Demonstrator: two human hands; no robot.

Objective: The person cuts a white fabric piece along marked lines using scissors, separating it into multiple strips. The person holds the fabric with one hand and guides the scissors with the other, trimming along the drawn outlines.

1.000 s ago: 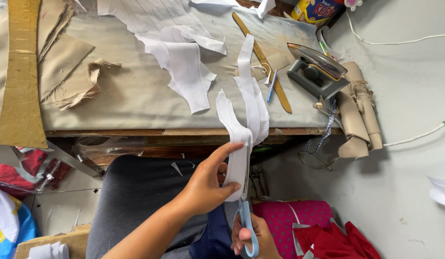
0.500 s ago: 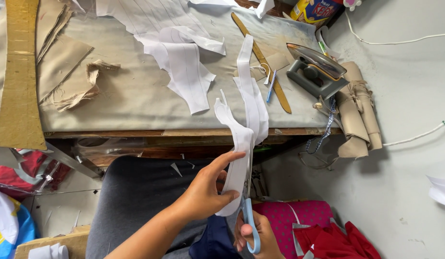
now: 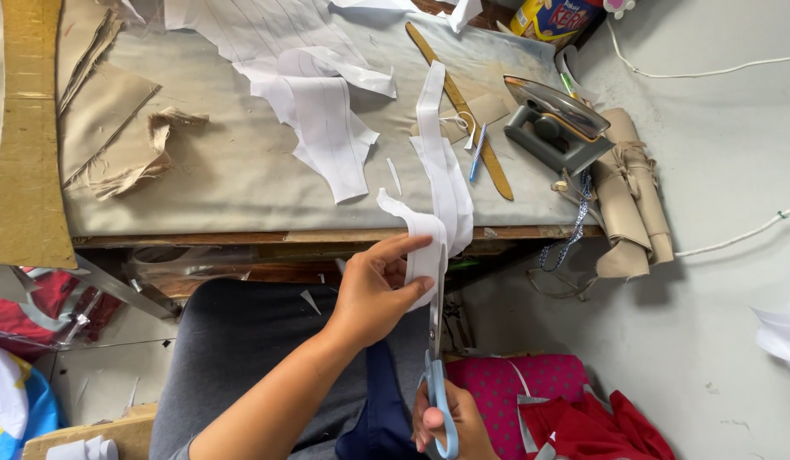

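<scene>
My left hand (image 3: 374, 290) pinches a long white fabric strip (image 3: 438, 179) just below the table's front edge; the strip's far end trails up onto the table. My right hand (image 3: 450, 422), low in the view, grips light-blue-handled scissors (image 3: 436, 375). Their blades point up along the strip, right beside my left fingers. More cut white fabric pieces (image 3: 314, 98) lie on the table behind the strip.
A work table covered in grey cloth (image 3: 224, 170) holds a flat iron (image 3: 553, 123), a wooden ruler (image 3: 463, 94), a blue pen (image 3: 478, 153), tan fabric pieces (image 3: 114, 128) and a long cardboard pattern (image 3: 28, 136). Pink and red fabric (image 3: 582, 400) lies on the floor at right.
My left hand has slid its grip along the strip, and the scissor blades have moved further up along the fabric.
</scene>
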